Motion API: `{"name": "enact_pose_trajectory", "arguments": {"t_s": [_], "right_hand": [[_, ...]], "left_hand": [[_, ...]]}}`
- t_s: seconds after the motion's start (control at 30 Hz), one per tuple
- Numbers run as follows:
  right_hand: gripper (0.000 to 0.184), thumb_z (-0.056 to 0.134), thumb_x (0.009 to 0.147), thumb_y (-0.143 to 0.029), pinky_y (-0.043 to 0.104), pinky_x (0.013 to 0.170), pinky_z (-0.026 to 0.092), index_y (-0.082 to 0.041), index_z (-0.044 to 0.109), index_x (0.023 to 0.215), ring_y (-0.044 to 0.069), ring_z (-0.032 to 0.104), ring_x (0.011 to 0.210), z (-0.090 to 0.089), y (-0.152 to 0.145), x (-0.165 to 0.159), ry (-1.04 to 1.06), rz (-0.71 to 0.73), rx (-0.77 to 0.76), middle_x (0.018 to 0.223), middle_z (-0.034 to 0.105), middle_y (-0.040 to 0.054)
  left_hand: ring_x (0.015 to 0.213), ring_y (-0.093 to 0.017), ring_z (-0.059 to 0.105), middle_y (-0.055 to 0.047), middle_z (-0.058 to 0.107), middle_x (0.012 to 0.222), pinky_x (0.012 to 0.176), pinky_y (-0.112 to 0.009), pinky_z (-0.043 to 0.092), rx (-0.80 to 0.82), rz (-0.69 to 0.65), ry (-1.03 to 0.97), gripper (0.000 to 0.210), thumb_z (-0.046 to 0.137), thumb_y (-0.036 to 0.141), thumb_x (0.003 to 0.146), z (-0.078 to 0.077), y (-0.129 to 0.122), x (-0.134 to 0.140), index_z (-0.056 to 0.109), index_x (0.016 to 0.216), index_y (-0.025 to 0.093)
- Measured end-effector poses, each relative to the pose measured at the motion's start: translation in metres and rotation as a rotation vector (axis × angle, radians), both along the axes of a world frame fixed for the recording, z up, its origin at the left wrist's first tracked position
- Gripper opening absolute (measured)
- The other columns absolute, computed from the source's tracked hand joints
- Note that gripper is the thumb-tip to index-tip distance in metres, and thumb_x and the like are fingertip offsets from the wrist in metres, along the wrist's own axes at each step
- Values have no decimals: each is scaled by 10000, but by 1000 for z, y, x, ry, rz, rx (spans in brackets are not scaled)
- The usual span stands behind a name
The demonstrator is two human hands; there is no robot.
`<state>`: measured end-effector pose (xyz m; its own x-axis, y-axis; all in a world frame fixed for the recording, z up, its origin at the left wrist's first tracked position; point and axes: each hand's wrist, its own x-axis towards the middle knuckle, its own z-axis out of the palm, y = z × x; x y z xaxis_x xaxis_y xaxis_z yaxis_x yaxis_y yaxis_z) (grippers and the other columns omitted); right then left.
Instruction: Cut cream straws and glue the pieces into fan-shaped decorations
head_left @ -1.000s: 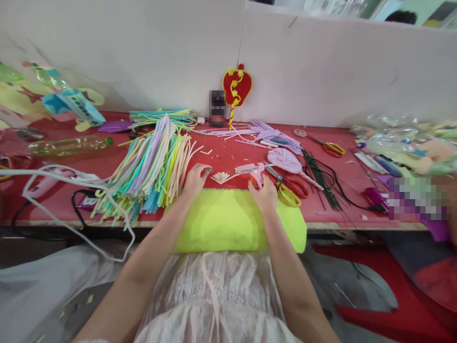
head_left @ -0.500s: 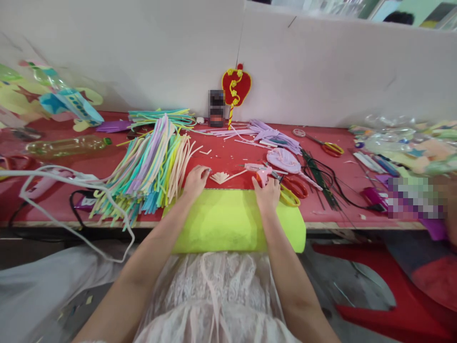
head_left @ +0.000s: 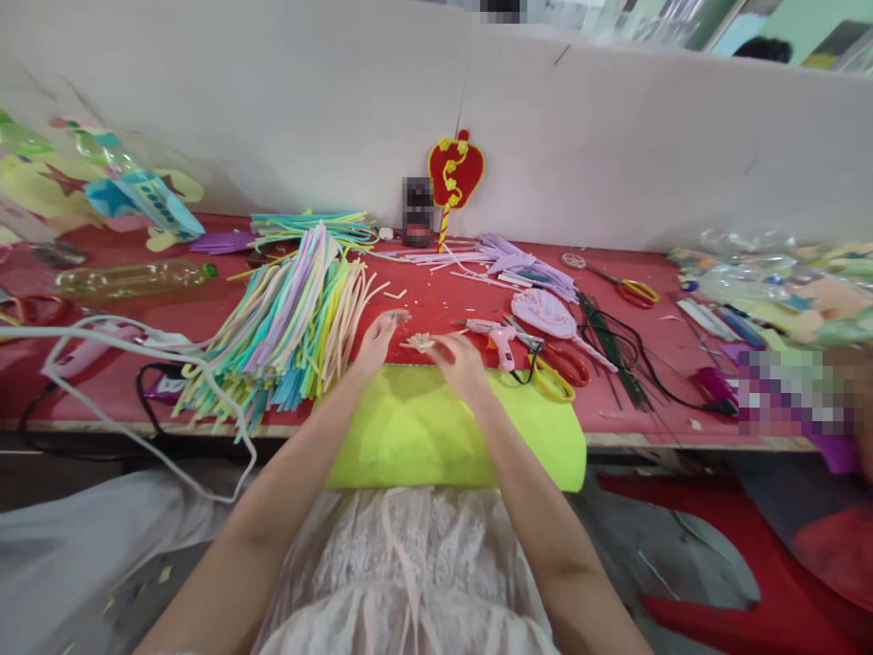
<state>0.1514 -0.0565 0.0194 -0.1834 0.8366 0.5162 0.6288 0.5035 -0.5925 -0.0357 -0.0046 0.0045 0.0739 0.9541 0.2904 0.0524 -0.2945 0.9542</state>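
Observation:
My left hand [head_left: 379, 340] is over the red tabletop beside a bundle of pastel pipe cleaners [head_left: 293, 318]. Its fingers are apart and hold nothing. My right hand [head_left: 461, 360] pinches the right side of a small cream piece of folded pipe cleaners [head_left: 420, 342], partly hidden by the fingertips. Just right of that hand lies a pink glue gun [head_left: 501, 342], its nozzle pointing left. Scissors with yellow and red handles [head_left: 551, 382] rest next to it. A bright yellow-green sheet [head_left: 436, 428] lies under my forearms at the table edge.
A red apple-shaped ornament on a striped stick [head_left: 456, 175] leans against the wall. Lilac pipe cleaners [head_left: 522, 266], a lilac round piece [head_left: 544, 314] and dark green stems [head_left: 614, 355] lie to the right. On the left are a plastic bottle [head_left: 136, 277] and a white cable [head_left: 154, 423].
My right hand has left the glue gun, which now lies on the table, and has moved left to the cream piece. My left hand has stayed nearly in place.

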Motion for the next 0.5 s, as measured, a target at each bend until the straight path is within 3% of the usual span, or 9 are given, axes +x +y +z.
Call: {"name": "enact_pose_trajectory", "arguments": {"t_s": [0.1,0.27,0.37,0.5], "right_hand": [[238,570,844,-319,371,907,421,-245,631,1062,206,567,976,2,8,-34,-82,252,3,1003,643,67],[119,560,854,-269,352,841,430,-232,666,895,192,572,870,2,12,-53,-132,331,41,867,651,47],[167,510,884,-310,321,843,431,-232,658,869,171,578,868,-2,11,-41,11,266,57,866,650,39],[266,444,903,-386,297,801,447,-207,637,865,164,578,844,-6,10,-14,167,22,-10,867,635,51]], "left_hand": [[1079,-163,578,-72,635,1132,1007,-350,412,-6,0,15,367,353,440,900,1,-2,-1,576,1050,190],[1064,-174,588,-80,647,1099,998,-355,417,9,-23,-15,365,365,434,897,1,-3,0,583,1038,176],[1033,-174,599,-77,657,1064,984,-356,423,49,1,-47,351,381,425,895,1,-2,1,594,1016,173],[955,-178,616,-76,671,981,919,-349,456,28,176,34,323,416,406,880,0,1,-5,616,952,162]]}}
